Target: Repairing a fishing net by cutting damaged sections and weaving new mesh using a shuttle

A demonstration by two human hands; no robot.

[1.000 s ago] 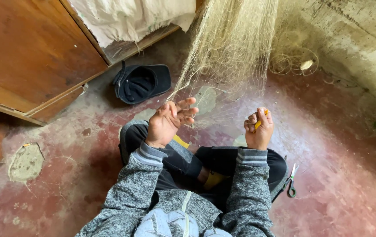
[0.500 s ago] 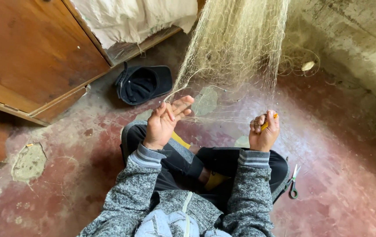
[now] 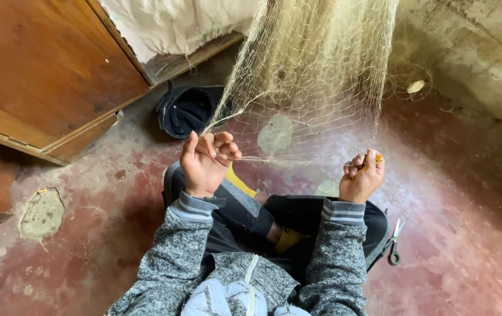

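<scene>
Big wooden cupboard [image 3: 40, 70] on left. Red floor [image 3: 468, 193], worn patches. Pale fishing net [image 3: 315, 76] hangs down in front of person sitting cross-legged. Dark cap [image 3: 189, 110] on floor behind net. Left hand [image 3: 204, 164] pinches net edge, fingers curled on thread. Right hand [image 3: 362, 175] closed on small yellow tool [image 3: 378, 158], thread pulled tight between hands. Small scissors [image 3: 395, 240] on floor by knee. Thin thread may snap or tangle if pulled too hard.

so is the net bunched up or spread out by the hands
Spread: the net fans into open mesh between the left hand and right hand.
</scene>
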